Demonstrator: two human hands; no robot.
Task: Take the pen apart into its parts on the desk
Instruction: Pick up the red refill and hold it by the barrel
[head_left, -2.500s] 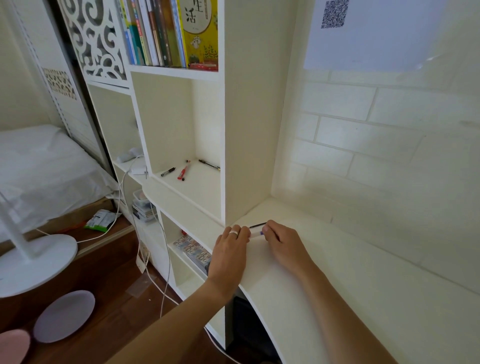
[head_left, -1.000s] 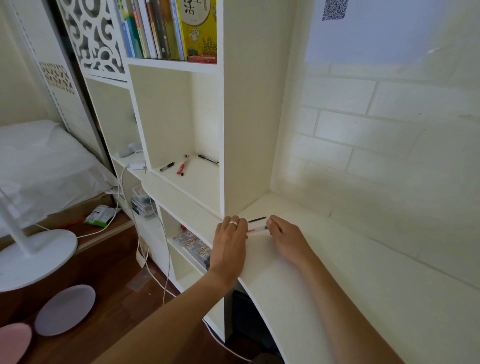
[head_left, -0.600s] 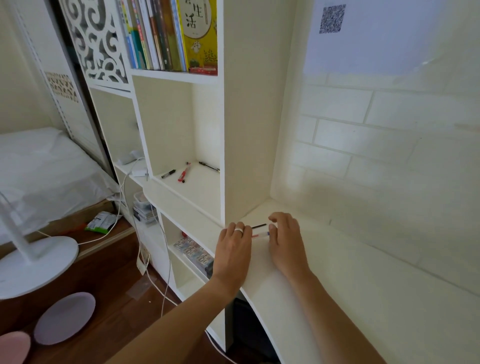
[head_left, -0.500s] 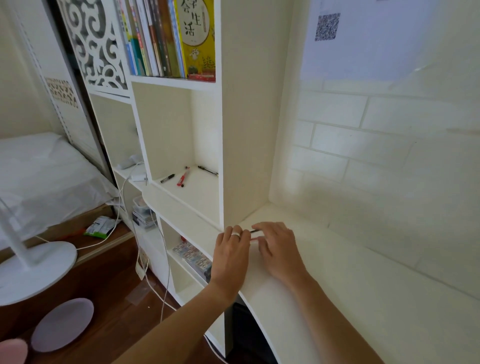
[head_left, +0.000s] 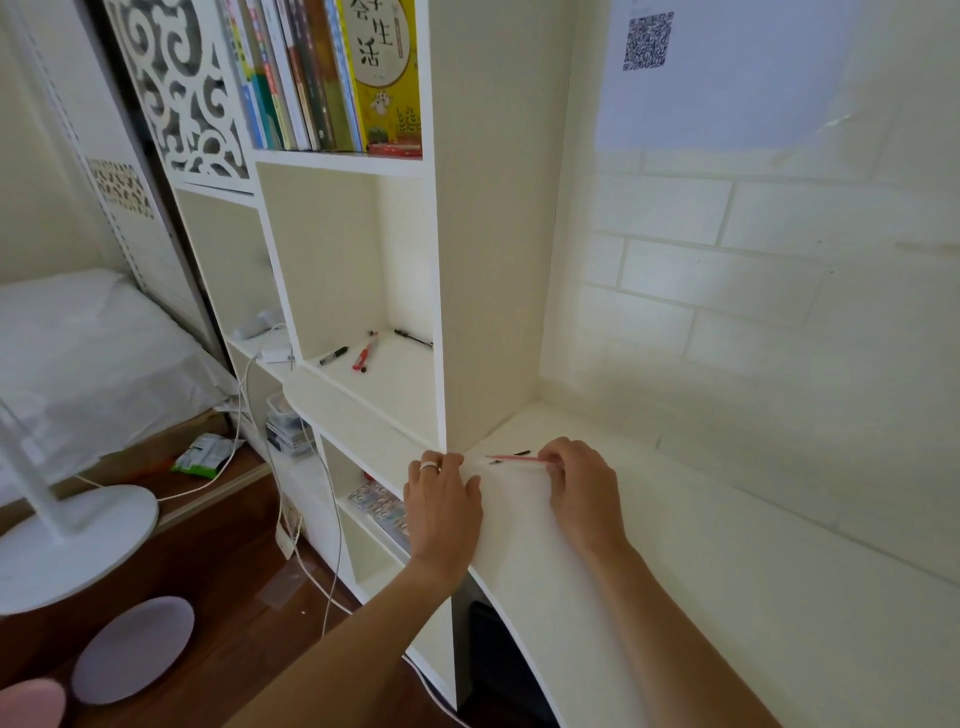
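My right hand (head_left: 584, 493) pinches the end of a thin red pen refill (head_left: 511, 459), which lies almost flat just above the white desk (head_left: 701, 597) and points left. A small black pen part (head_left: 519, 453) rests on the desk right behind the refill. My left hand (head_left: 441, 499), with a ring on one finger, sits at the desk's left corner with its fingers curled down. The pen barrel is hidden under those fingers. A short gap separates the refill's tip from my left fingertips.
The upright side of a white bookcase (head_left: 488, 260) stands just behind my hands. Its open shelf holds a black marker (head_left: 333, 355), a red pen (head_left: 365, 353) and a black pen (head_left: 413, 338). Cables (head_left: 335, 530) hang at the left, over a fan base (head_left: 67, 540) on the floor.
The hands have drawn apart. The red refill has come out to the right with my right hand and now ends clear of my left fingers.
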